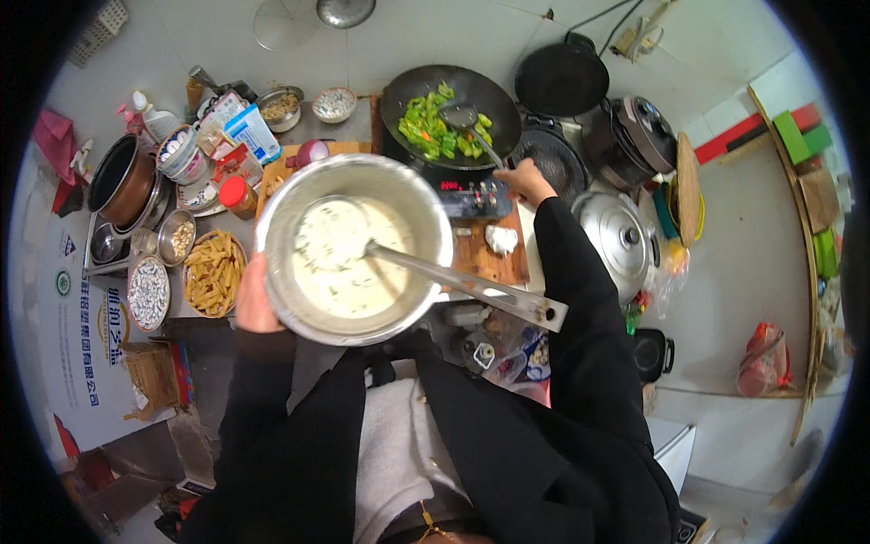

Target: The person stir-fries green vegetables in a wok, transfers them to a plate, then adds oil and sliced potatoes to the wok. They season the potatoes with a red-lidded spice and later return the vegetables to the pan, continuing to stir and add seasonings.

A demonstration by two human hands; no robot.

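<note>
My left hand [257, 299] grips the left side of a steel pot [435, 255], held up in front of my body. Pale, creamy liquid [340, 285] with dark green bits fills its lower part. A metal ladle [476, 289] stands in the liquid, its long handle leaning out over the right rim. Beyond the pot, my right hand [527, 182] is closed around the handle of a metal spatula [461, 117]. Its head rests among chopped green peppers [425, 129] with a few orange bits in a black wok [489, 88]. The wok sits on an induction cooker [469, 197] with a lit red display.
On the left are a plate of yellow strips [214, 272], a red-lidded jar [238, 196], a brown pot [122, 180] and a red onion [311, 153]. A lidded aluminium pot [608, 245], an electric pressure cooker [632, 143] and black pans [561, 78] stand at right.
</note>
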